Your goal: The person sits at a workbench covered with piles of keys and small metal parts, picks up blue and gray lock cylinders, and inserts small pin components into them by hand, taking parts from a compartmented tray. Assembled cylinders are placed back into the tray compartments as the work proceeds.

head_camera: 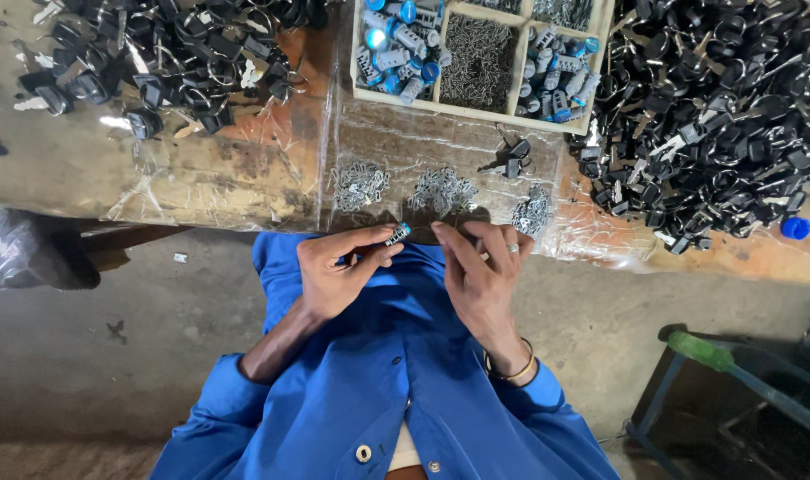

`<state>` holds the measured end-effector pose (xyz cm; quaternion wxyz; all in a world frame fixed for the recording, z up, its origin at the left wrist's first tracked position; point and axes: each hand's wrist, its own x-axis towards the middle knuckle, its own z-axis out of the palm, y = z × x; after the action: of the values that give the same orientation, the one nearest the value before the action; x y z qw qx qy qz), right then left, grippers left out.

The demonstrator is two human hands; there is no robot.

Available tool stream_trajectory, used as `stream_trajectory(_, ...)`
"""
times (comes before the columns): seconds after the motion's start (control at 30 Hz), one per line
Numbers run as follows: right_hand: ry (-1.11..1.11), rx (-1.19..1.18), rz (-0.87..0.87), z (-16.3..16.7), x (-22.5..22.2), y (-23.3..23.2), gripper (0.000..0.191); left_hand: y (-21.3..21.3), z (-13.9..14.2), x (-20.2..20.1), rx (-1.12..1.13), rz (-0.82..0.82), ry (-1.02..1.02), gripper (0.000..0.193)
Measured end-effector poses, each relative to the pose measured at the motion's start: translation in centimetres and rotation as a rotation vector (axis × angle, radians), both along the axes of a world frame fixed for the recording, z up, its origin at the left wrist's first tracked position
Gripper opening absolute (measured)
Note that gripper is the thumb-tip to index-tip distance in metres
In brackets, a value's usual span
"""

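Observation:
My left hand [338, 267] pinches a small silver lock cylinder with a blue end [398, 235] between thumb and fingers, just below the bench edge. My right hand [481, 267], a ring on one finger, is held close beside it, its fingertips near the cylinder but holding nothing that I can see. Both hands hover over my blue work coat [396, 373]. Right above them on the bench lie three small heaps of tiny metal plates [443, 189].
A divided tray [483, 105] holds blue-ended cylinders and small metal parts. Big piles of black-headed keys lie at the left [174, 53] and right [716, 107]. A single key pair [512, 158] lies near the tray. A green-handled tool [700, 350] stands on the floor at right.

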<state>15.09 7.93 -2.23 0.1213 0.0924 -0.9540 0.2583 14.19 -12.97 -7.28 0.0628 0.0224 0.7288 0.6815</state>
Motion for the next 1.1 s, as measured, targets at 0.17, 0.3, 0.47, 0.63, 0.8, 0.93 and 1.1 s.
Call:
stream_trajectory(0.17,-0.024,-0.184,-0.015,0.7,-0.7,-1.5,0.026,0.0,0.3,-0.1,-0.005,0.001,0.021,0.025)
stream_trajectory(0.3,-0.137,-0.352,0.025,0.8,-0.8,-2.4,0.023,-0.1,0.2,-0.2,0.008,0.0,-0.011,0.025)
stream_trajectory(0.47,-0.209,-0.414,0.069,1.0,-0.9,-3.0,0.027,-0.3,0.1,0.0,-0.144,0.002,0.103,0.026)
stream_trajectory(0.63,-0.205,-0.423,0.018,1.1,-1.2,-3.1,0.033,-0.5,0.1,0.0,-0.183,-0.036,0.184,0.029)
stream_trajectory(0.8,-0.176,-0.27,0.06,1.2,-1.0,-2.7,0.025,-0.6,0.2,-0.2,-0.247,-0.079,0.345,0.025)
stream_trajectory(0.93,-0.13,-0.187,0.13,1.0,-1.2,-1.8,0.023,-0.6,0.3,-0.4,-0.207,-0.085,0.352,0.022)
stream_trajectory(1.1,-0.22,-0.325,0.082,0.6,-0.4,-0.1,0.023,-0.4,0.4,-0.1,-0.166,-0.071,0.259,0.024)
